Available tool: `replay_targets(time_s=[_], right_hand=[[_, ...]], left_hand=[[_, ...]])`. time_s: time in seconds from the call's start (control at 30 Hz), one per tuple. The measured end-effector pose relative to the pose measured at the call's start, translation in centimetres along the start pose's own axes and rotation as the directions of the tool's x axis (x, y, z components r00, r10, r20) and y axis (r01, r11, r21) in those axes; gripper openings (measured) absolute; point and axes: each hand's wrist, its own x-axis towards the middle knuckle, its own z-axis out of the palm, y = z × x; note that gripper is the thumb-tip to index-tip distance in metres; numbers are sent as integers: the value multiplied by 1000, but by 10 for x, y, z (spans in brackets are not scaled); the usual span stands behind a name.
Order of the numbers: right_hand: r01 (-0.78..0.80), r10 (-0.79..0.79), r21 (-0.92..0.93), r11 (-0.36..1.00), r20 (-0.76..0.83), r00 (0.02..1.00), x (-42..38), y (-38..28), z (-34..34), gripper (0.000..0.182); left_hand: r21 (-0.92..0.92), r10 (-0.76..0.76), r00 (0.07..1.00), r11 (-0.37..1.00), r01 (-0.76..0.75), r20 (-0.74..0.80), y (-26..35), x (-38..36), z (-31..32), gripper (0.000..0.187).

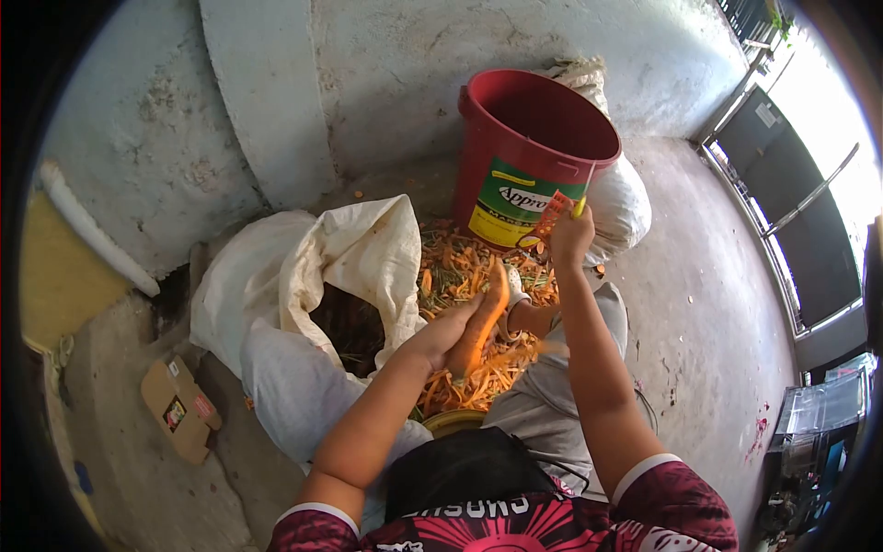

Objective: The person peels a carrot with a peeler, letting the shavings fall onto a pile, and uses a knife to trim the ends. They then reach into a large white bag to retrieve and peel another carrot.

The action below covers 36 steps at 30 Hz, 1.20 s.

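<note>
My left hand (447,332) is wrapped round a large orange carrot (487,317) that slants upward, away from me. To the right and farther forward, my right hand (572,236) is closed on a yellow-handled tool (579,208) with a thin, pale part pointing up. At that hand's left side shows a ridged orange-red piece (551,217), in front of the bucket's label; I cannot tell what it is. Carrot peelings (451,271) lie heaped on the floor beneath both hands. A blurred orange strip (526,353) shows below the carrot, near my right leg.
A red bucket (474,175) stands ahead by the wall, with a full white sack (618,207) behind its right side. To my left is an opened white sack (372,225) with dark contents. A yellow container rim (453,421) is between my legs. Cardboard (181,409) lies at left.
</note>
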Motion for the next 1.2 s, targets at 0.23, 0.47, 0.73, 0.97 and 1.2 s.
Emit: replay_targets(time_s=[0.23,0.47,0.73,0.97,1.2], right_hand=[[-21,-85,407,913,240,967,-63,-39,-10,19],[-47,-128,386,921,416,900,-118,-74,-23,18],[-42,-46,185,982,447,893,-132,-77,-21,17],[22,-25,17,1000,178,984,-70,-57,-8,21],[-22,22,-2,1000,59,998,5,3,-1,18]], left_hand=[[-205,46,999,978,-44,5,5,14,-17,42],[-236,65,990,971,-34,124,-1,22,-32,30],[-326,99,991,937,-125,-94,0,11,-9,23],[-31,-53,999,998,53,15,-1,8,-9,31],[-92,-49,995,994,57,90,-3,8,-7,37]])
